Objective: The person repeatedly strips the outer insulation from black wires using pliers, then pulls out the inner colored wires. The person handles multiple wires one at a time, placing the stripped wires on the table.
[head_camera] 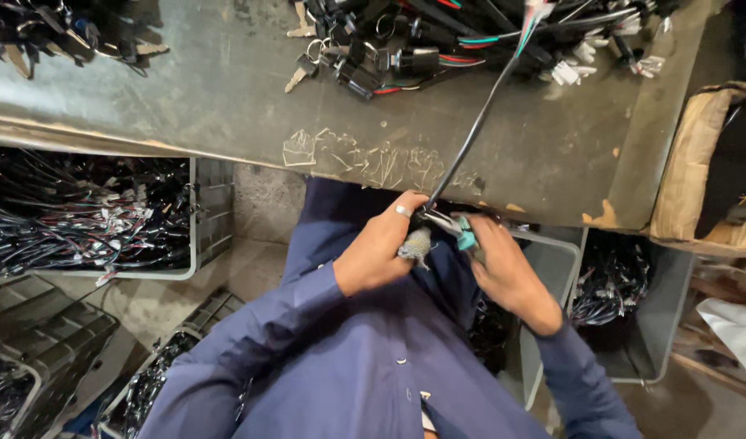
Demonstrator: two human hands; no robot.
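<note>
Blue shirt sleeves lead to both hands held together below the worktop edge: left hand clamped on a small metal part, right hand squeezing teal-handled pliers onto a light, limp black cable; grip near its end.

My left hand closes over a small grey part, hiding most of it. My right hand covers the tool's handles. At twelve o'clock the cable runs off the top edge. At nine o'clock, the wire crate is cut off.
</note>
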